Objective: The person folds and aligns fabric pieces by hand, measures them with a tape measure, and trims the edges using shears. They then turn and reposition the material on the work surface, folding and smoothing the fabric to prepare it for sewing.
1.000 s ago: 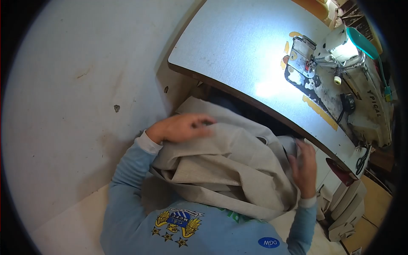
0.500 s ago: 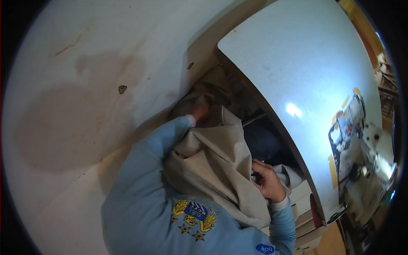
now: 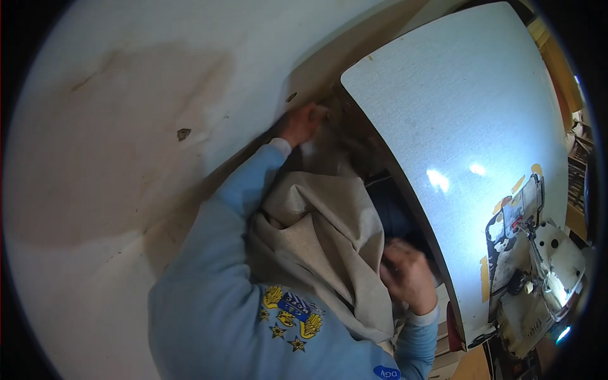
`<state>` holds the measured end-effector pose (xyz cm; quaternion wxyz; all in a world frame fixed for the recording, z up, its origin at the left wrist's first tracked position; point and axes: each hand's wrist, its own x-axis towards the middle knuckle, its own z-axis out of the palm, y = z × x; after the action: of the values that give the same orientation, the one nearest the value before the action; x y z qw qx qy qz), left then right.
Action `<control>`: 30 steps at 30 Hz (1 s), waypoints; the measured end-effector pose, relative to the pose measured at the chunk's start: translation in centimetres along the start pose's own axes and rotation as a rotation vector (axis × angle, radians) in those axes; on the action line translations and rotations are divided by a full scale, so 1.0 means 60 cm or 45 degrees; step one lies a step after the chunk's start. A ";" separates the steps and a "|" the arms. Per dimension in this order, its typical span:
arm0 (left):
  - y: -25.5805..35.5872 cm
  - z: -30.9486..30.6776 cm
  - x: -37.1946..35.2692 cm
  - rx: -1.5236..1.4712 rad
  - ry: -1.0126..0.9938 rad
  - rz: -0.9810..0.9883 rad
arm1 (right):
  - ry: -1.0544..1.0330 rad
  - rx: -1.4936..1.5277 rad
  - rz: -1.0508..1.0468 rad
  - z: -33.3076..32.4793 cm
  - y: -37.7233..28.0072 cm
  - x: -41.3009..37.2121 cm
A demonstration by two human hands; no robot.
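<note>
A large beige cloth (image 3: 329, 234) lies in loose folds over my lap, bunched between my arms. My left hand (image 3: 302, 125) is up by the white wall, beyond the left edge of the table, with its fingers closed on a part of the cloth that rises from the folds. Down at the right side of the cloth is my right hand (image 3: 411, 278), just below the table's edge. Its fingers are curled in and somewhat blurred, close against the cloth's edge. What they hold, if anything, is hidden.
A white tabletop (image 3: 437, 114) with a dark edge rises on the right. A sewing machine (image 3: 544, 266) is set in its far side, with yellow tape (image 3: 485, 278) around it. The stained white wall (image 3: 114, 158) stands close on my left. Dark space lies under the table.
My left hand has moved up along the wall, drawing cloth with it. My right hand has shifted slightly right, its fingers now curled beside the cloth's edge. The view has turned a little.
</note>
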<state>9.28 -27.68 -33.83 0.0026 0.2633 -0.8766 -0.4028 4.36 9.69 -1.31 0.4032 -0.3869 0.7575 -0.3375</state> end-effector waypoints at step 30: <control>-0.049 0.146 -0.135 0.503 -0.497 1.024 | 1.343 -0.276 -0.162 -0.035 -0.021 0.111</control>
<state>15.74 -19.33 -40.15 -0.0563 -0.1813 -0.9526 -0.2377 0.42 3.81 -1.68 -0.0952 -0.2495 0.8625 -0.4298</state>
